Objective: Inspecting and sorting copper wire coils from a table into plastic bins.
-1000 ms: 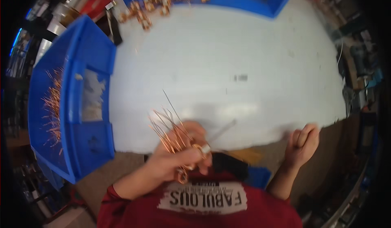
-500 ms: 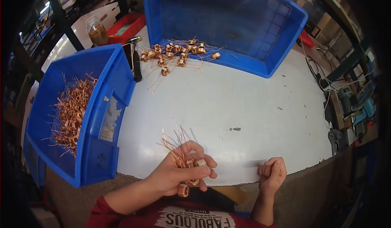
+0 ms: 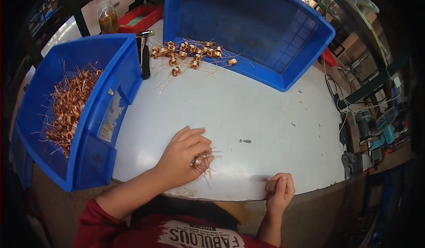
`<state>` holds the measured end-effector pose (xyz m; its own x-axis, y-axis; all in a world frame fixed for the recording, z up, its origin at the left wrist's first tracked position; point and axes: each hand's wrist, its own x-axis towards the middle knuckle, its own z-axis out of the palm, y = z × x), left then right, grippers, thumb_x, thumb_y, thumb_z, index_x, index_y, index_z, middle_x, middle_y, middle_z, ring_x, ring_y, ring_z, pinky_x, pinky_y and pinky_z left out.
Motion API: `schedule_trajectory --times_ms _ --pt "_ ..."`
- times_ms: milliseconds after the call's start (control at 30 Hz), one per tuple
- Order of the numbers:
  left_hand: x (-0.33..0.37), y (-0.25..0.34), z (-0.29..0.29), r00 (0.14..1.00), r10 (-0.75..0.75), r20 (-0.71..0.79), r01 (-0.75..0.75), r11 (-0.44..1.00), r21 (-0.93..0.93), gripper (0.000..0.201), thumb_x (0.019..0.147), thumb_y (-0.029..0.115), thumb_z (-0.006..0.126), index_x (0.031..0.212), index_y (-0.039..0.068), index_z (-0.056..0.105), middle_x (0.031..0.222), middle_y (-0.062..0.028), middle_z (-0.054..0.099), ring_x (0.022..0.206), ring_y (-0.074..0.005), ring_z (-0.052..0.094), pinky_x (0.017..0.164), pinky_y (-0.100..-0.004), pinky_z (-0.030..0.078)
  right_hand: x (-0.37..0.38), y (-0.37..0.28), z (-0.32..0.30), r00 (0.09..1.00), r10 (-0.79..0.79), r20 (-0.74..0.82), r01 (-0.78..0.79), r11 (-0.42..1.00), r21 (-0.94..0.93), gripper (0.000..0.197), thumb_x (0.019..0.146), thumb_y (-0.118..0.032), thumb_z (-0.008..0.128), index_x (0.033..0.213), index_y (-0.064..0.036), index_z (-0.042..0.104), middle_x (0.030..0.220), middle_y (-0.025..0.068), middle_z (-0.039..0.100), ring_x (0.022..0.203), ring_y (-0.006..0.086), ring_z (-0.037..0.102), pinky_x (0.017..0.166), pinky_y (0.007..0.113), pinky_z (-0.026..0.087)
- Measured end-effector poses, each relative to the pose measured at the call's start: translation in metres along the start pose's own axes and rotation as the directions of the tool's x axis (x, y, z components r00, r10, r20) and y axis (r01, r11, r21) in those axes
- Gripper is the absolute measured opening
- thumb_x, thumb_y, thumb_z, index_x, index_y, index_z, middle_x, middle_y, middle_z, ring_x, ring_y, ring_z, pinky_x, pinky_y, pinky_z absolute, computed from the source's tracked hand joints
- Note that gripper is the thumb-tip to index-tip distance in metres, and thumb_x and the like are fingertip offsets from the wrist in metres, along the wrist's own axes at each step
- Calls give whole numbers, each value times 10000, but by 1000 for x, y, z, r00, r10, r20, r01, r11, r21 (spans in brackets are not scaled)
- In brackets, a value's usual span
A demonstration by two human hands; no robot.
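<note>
Over the near part of the white table, my left hand point(image 3: 183, 155) is curled palm-down around copper wire coils point(image 3: 200, 163). Their thin leads stick out past the fingers on the right; the coil bodies are mostly hidden. At the table's near edge, to the right, my right hand point(image 3: 281, 189) is closed in a loose fist, with nothing visible in it. A tilted blue bin point(image 3: 82, 159) at left holds a heap of copper coils point(image 3: 73, 108). More coils with white parts point(image 3: 195, 53) lie at the lip of a large blue crate point(image 3: 283, 82) at the back.
A hammer point(image 3: 145, 57) with a dark handle stands between bin and crate. Behind are a jar of amber liquid point(image 3: 107, 20) and a red tray point(image 3: 150, 15). Cables point(image 3: 338, 88) and a small motor point(image 3: 365, 124) line the right side. The white table point(image 3: 212, 106) carries dark marks.
My left hand has turned from palm-up to palm-down and moved up and left, so the coils now point their leads rightward. The view has shifted slightly; my right hand stays in a fist.
</note>
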<state>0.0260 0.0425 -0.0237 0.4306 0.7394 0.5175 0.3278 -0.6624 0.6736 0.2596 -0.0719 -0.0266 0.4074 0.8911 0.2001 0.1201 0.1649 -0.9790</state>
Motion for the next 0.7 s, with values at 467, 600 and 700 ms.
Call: schedule_trajectory --times_ms 467,600,700 --pt "9 -5 -43 987 -161 -22 159 985 -74 173 787 73 610 640 33 528 649 -12 554 571 -148 511 850 -343 441 203 -49 131 610 -352 710 791 211 -574 108 822 -108 516 912 -54 538 869 89 501 767 247 510 685 316 447" --pt "28 31 -56 838 -533 -122 367 714 -597 126 852 103 561 794 -9 568 791 -80 564 611 -117 536 584 -213 462 282 -45 149 577 -502 645 774 83 -627 121 807 -119 544 914 -64 542 917 78 511 834 232 501 741 298 430" --pt "38 62 -78 704 -699 -129 391 532 -751 161 895 137 505 883 -15 557 932 -127 553 682 -130 580 495 -190 446 301 -46 141 501 -444 743 836 28 -548 140 793 -122 560 922 -72 544 932 78 516 855 219 494 773 288 412"
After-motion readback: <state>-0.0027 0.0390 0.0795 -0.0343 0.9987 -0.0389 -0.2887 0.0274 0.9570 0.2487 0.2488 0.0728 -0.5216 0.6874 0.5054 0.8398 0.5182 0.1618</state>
